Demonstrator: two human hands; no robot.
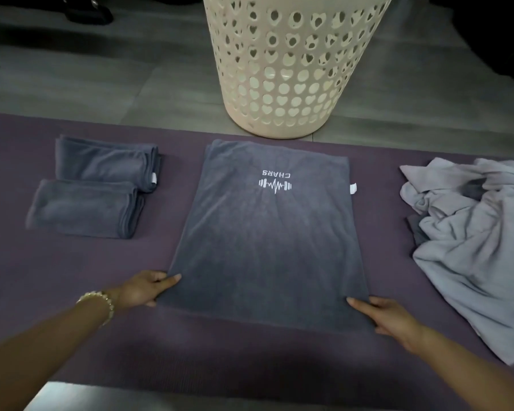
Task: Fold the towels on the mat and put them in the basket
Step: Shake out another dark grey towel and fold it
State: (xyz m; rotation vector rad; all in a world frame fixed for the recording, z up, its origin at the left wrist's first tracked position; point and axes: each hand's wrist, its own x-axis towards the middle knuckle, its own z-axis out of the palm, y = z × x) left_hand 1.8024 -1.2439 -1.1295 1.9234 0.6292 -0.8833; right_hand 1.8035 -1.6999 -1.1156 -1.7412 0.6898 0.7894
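A dark grey towel (267, 241) with a white dumbbell logo lies flat in the middle of the purple mat (86, 268). My left hand (144, 289) pinches its near left corner, thumb on top. My right hand (389, 318) grips its near right corner the same way. Two folded dark grey towels (101, 185) lie side by side on the mat's left part. A crumpled heap of light grey towels (475, 241) sits on the right. The cream plastic basket (291, 63) with heart-shaped holes stands on the floor just behind the mat's far edge.
Grey tiled floor (101, 78) stretches behind the mat. A dark shoe-like object (86, 11) lies at the far left. The mat's near edge meets a pale floor strip (101, 396) at the bottom.
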